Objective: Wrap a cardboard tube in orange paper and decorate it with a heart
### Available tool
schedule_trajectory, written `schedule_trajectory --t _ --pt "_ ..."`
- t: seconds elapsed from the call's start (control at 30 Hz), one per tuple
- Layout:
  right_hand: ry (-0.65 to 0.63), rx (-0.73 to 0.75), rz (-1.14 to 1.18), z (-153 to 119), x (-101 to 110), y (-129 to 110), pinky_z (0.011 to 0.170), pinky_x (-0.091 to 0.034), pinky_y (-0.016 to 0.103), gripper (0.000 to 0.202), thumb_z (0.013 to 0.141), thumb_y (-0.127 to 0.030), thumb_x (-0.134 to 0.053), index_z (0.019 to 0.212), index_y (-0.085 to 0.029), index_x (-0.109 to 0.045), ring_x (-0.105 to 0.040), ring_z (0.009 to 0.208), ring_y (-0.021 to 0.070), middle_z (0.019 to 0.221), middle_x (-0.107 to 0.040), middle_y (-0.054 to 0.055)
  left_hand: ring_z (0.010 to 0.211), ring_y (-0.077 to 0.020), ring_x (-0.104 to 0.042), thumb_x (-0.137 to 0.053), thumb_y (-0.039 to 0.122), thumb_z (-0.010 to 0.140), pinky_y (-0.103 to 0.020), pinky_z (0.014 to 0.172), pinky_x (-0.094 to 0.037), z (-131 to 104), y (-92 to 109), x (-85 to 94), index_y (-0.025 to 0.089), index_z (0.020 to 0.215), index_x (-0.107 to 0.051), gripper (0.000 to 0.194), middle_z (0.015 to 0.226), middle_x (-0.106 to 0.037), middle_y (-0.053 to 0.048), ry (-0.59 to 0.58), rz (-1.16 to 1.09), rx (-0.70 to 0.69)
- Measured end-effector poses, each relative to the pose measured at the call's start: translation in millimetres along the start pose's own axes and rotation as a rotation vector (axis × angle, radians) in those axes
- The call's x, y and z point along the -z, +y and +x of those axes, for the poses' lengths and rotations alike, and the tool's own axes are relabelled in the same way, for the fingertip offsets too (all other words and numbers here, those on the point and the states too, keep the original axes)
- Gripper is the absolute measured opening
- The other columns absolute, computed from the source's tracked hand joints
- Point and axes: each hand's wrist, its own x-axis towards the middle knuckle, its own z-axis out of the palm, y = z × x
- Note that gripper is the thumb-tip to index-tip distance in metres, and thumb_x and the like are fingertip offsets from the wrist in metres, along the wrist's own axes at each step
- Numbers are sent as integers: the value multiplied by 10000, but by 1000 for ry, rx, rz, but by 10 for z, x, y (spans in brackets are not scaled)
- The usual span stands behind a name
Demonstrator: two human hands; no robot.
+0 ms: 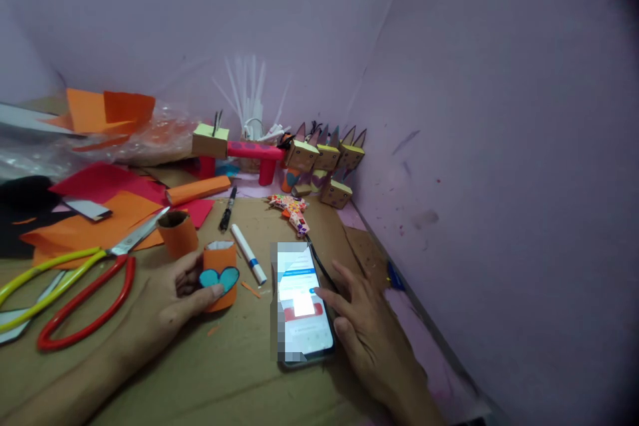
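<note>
My left hand [174,293] holds an orange paper-covered tube [220,299] upright, its thumb across the front. On that tube sits a blue paper heart [219,278] with a dark outline. Just behind stands another orange tube [178,234], brown inside. A smartphone [309,339] with a lit screen lies on the cardboard, part of it blurred out. My right hand [367,326] hovers at the phone's right edge, fingers apart, with the index fingertip at the screen. A white marker [248,253] with a blue band lies between the held tube and the phone.
Large scissors [120,266] with yellow and red handles lie at left, near orange paper [94,226]. A black pen [228,210] rests behind the marker. Several cardboard box heads with ears [302,156] line the back by the wall. A floral-patterned glue gun [294,213] lies beyond the phone.
</note>
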Motion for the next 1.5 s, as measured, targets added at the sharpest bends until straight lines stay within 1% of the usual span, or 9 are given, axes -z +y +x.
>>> schedule_trajectory --t 0.27,0.37,0.47,0.6,0.8,1.0,1.23,1.4,1.5 --pt "52 -44 -37 -36 50 -141 963 -340 556 400 875 -447 -430 1238 -293 -489 -437 1193 300 1340 -437 86 973 -223 -624 -615 401 711 -297 827 -519 0 -216 -16 158 1141 -488 511 1066 -663 -47 -107 -165 61" --pt "185 -210 -45 -204 -52 -240 821 -459 497 545 786 -494 -541 1247 -223 -440 -541 1055 328 1189 -553 138 976 -250 -625 -609 413 709 -318 811 -530 -5 -189 1 168 1104 -511 475 1036 -667 -52 -148 -116 37" --pt "212 -275 -48 -339 -242 -384 687 -485 491 792 661 -594 -618 1288 -178 -372 -607 899 378 1058 -619 175 896 -257 -646 -614 425 699 -308 725 -547 19 -222 18 188 1029 -545 413 933 -679 -47 -123 -37 -22" --pt "257 -371 -73 -274 -429 -669 724 -424 560 997 569 -676 -633 1327 -123 -295 -570 890 447 1038 -590 232 868 -241 -648 -599 430 720 -273 686 -541 38 -289 26 180 1021 -543 395 914 -670 -48 -133 17 -30" --pt "278 -490 -90 -39 -428 -910 782 -388 589 807 641 -396 -665 1290 -71 -312 -511 955 450 1062 -537 249 945 -232 -635 -607 408 730 -283 790 -528 45 -369 13 199 1124 -508 458 1016 -660 -44 -156 -89 -59" --pt "349 -424 -44 -87 -343 -660 777 -445 573 863 637 -312 -621 1361 -143 -183 -526 980 415 1102 -533 200 862 -232 -657 -645 437 683 -245 716 -542 56 -372 18 223 1040 -571 423 926 -690 -26 -108 -46 -84" --pt "409 -389 -121 -167 24 -362 785 -450 551 875 628 -312 -634 1367 -171 -188 -509 1013 385 1119 -507 184 809 -231 -668 -616 483 677 -238 662 -545 53 -353 22 227 994 -592 408 899 -699 -28 -85 11 -105" --pt "508 -553 -47 -24 137 -44 863 -422 519 842 661 -352 -622 1356 -113 -211 -490 1083 354 1162 -504 193 786 -240 -670 -623 459 653 -242 641 -547 -4 -69 105 203 922 -638 372 855 -716 -39 -130 157 -132" --pt "512 -643 -2 112 72 196 887 -413 517 856 671 -394 -620 1348 -50 -225 -487 1106 368 1159 -524 225 899 -237 -657 -613 446 683 -249 733 -543 -14 -47 116 189 1025 -603 428 965 -709 -40 -161 116 -93"
